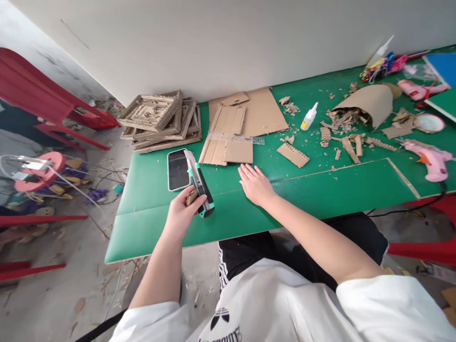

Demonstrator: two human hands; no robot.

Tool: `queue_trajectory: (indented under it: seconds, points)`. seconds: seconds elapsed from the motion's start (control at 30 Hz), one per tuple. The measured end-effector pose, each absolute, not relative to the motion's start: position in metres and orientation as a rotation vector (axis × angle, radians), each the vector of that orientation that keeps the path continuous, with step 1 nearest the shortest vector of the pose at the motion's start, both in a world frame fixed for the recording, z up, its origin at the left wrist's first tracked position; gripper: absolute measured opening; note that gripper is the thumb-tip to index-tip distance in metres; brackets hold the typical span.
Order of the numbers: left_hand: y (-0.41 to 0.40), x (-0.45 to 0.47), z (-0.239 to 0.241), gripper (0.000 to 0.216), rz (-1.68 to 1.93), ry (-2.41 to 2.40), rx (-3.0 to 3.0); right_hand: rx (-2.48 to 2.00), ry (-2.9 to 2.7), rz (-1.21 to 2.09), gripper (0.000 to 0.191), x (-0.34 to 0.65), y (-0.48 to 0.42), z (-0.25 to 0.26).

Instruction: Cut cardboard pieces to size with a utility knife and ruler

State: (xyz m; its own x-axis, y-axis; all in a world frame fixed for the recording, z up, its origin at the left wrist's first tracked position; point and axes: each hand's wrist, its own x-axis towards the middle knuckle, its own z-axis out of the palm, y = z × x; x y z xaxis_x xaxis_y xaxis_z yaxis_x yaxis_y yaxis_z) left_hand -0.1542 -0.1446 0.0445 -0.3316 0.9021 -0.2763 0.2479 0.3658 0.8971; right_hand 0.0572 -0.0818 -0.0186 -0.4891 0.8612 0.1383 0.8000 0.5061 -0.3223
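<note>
My left hand (182, 209) is closed over a small piece of corrugated cardboard (191, 196) beside the phone. Its thumb rests against a green-and-black utility knife (204, 192), which lies slanted on the table; whether the hand also grips the knife I cannot tell. A white-edged phone (178, 170) lies face up just beyond. My right hand (257, 186) rests palm down on the green table, fingers stretched out, holding nothing. Its fingertips are close to the near edge of a cardboard sheet (239, 153). A clear ruler (235, 138) lies across the cardboard.
Stacked corrugated cardboard frames (160, 118) stand at the table's back left. To the right are a glue bottle (309, 117), a ridged cardboard strip (293, 155), torn scraps, a curved cardboard shell (374, 102) and a pink glue gun (432, 159) with a cable. Red chairs flank the green table (142, 190).
</note>
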Motion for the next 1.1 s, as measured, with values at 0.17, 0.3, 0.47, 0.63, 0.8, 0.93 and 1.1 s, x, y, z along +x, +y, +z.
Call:
queue_trajectory:
  seconds: [0.17, 0.3, 0.47, 0.63, 0.8, 0.93, 1.1]
  points:
    - [-0.124, -0.123, 0.036, 0.052, 0.716, 1.64, 1.34, -1.506, -2.409, 0.261, 0.051, 0.115, -0.087, -0.021]
    - [-0.107, -0.106, 0.023, 0.051, 0.536, 1.613, 1.5, -1.667, -2.273, 0.209, 0.052, 0.165, -0.085, -0.021]
    - [-0.099, -0.094, 0.013, 0.046, 0.496, 1.594, 1.554, -1.681, -2.237, 0.2, 0.051, 0.166, -0.077, -0.018]
    - [-0.096, -0.085, 0.012, 0.046, 0.52, 1.569, 1.553, -1.529, -2.34, 0.275, 0.051, 0.119, -0.054, -0.019]
    - [-0.093, -0.083, 0.016, 0.049, 0.518, 1.59, 1.508, -1.535, -2.299, 0.335, 0.052, 0.124, -0.024, -0.023]
    - [-0.094, -0.084, 0.017, 0.048, 0.487, 1.605, 1.53, -1.581, -2.162, 0.382, 0.051, 0.159, -0.007, -0.019]
    - [-0.092, -0.077, 0.015, 0.047, 0.432, 1.598, 1.622, -1.569, -1.883, 0.503, 0.042, 0.192, 0.004, -0.01]
